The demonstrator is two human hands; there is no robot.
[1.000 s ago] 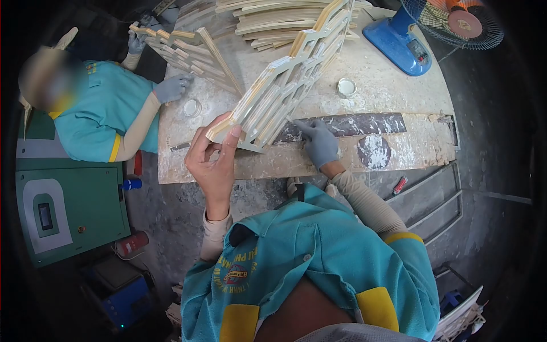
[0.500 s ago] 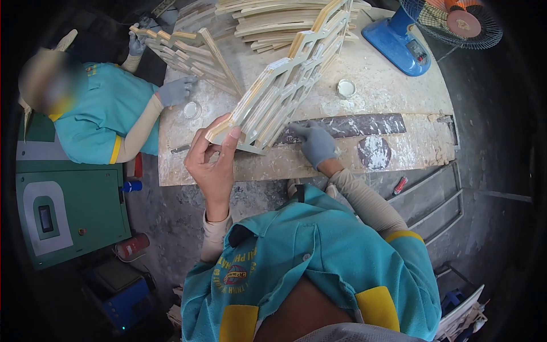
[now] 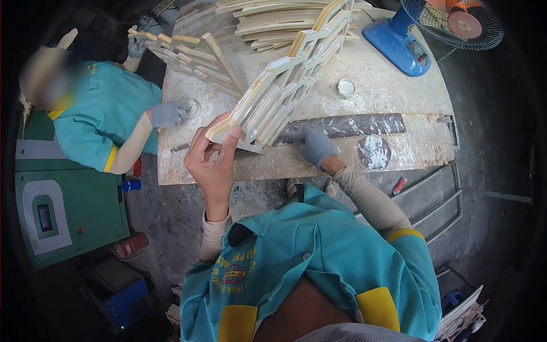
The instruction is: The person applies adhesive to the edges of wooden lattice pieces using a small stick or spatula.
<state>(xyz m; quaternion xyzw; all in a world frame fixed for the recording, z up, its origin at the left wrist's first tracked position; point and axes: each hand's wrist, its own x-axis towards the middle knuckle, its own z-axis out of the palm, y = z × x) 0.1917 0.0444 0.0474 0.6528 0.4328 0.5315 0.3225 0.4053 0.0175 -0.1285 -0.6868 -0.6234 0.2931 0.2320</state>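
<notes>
My bare left hand (image 3: 212, 162) is closed on the near end of a pale plywood lattice frame (image 3: 285, 85), thumb on one side and fingers on the other. The frame stands tilted up from the table, with white filler smeared along its bars. My right hand (image 3: 315, 149), in a grey glove, has its index finger stretched towards the lower side of the frame. It is over the near edge of a dark strip (image 3: 353, 126) spotted with white. A round dark patch with white smears (image 3: 374, 152) is to its right.
Across the table (image 3: 421, 134), a co-worker's gloved hand (image 3: 167, 114) is at a small pot (image 3: 194, 109), beside a second lattice frame (image 3: 196, 60). Another white pot (image 3: 346, 88) stands mid-table. Stacked wooden strips (image 3: 285, 23) and a blue fan (image 3: 399, 43) are behind.
My right hand has shifted slightly down and left. The co-worker's near hand has moved from the second frame down to the pot. My left hand keeps its hold.
</notes>
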